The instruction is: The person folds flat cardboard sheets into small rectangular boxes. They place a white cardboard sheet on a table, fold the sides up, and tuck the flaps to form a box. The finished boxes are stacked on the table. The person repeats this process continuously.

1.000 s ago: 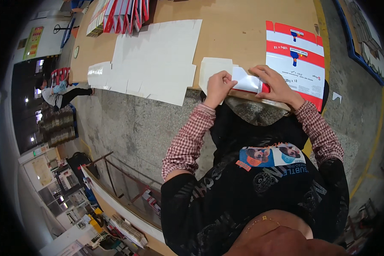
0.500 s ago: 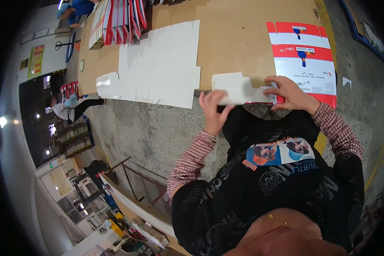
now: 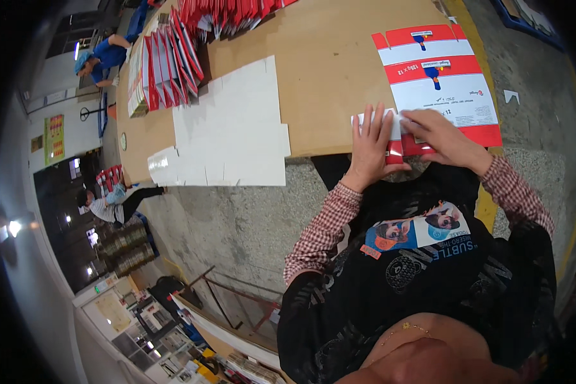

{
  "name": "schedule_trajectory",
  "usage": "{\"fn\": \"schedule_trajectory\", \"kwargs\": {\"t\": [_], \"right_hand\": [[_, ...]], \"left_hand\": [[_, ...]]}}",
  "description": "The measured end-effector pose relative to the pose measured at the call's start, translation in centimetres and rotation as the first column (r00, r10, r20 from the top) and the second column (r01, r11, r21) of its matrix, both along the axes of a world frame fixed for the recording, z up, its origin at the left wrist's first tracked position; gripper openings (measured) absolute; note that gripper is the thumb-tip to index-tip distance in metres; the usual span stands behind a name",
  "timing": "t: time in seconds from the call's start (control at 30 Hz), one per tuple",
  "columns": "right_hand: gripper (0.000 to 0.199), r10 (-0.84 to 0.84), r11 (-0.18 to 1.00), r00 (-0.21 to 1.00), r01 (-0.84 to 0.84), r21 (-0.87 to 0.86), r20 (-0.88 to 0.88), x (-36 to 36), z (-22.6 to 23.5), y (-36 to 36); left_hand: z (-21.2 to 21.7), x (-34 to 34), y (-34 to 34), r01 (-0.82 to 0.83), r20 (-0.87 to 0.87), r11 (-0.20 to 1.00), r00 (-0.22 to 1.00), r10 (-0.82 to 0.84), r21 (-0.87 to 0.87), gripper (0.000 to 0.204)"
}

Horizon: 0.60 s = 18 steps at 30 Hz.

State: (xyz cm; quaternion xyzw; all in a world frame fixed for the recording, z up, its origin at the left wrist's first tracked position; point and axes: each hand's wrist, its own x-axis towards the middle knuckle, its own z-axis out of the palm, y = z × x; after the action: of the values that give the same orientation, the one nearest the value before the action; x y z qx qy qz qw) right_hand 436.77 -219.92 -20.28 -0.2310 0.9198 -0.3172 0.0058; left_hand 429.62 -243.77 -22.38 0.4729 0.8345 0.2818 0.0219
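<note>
A red-and-white printed carton blank point(image 3: 443, 112) lies at the right of the table's near edge, partly beyond it. My left hand point(image 3: 371, 147) is flat on a small folded carton piece point(image 3: 394, 152), its fingers spread over the white part and its thumb by the red near edge. My right hand point(image 3: 445, 137) grips the red card just right of that piece, fingers on top and thumb at the near side; part of the fold is hidden beneath it. To the left, a large plain white cardboard sheet point(image 3: 237, 128) overhangs the edge.
Red-and-white folded cartons point(image 3: 166, 64) stand bunched at the left, with more point(image 3: 227, 16) along the far side. A co-worker in blue point(image 3: 105, 61) is beyond the table's left end; another person point(image 3: 112, 203) stands farther off. The brown tabletop point(image 3: 326, 70) extends between the sheets.
My left hand has moved right, and the white flap it held has been turned over toward my right hand. Both hands now meet at the fold. The whole view has shifted slightly.
</note>
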Motion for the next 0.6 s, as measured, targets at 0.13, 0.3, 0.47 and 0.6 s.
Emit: {"fn": "schedule_trajectory", "kwargs": {"t": [0.13, 0.3, 0.47, 0.6], "right_hand": [[0.085, -0.174, 0.985, 0.984, 0.174, -0.003, -0.046, 1.7, -0.4, 1.3], [0.092, -0.170, 0.985, 0.985, 0.171, 0.027, -0.011, 1.9, -1.0, 1.4], [0.080, -0.144, 0.988, 0.990, 0.143, 0.055, 0.005, 2.4, -2.0, 2.0], [0.057, -0.188, 0.982, 0.981, 0.187, 0.030, 0.042, 3.0, -2.4, 3.2]], "left_hand": [[-1.7, -1.1, 0.1, -0.007, -0.030, 1.000, 1.000, 0.006, -0.027, 0.119], [-2.4, -0.8, 1.2, -0.025, -0.089, 0.989, 0.996, 0.012, -0.148, 0.112], [-1.5, -0.1, 2.5, -0.078, -0.147, 0.961, 0.988, 0.040, -0.265, 0.101], [-1.0, -0.4, 3.6, -0.133, -0.194, 0.957, 0.977, 0.083, -0.258, 0.085]]}}
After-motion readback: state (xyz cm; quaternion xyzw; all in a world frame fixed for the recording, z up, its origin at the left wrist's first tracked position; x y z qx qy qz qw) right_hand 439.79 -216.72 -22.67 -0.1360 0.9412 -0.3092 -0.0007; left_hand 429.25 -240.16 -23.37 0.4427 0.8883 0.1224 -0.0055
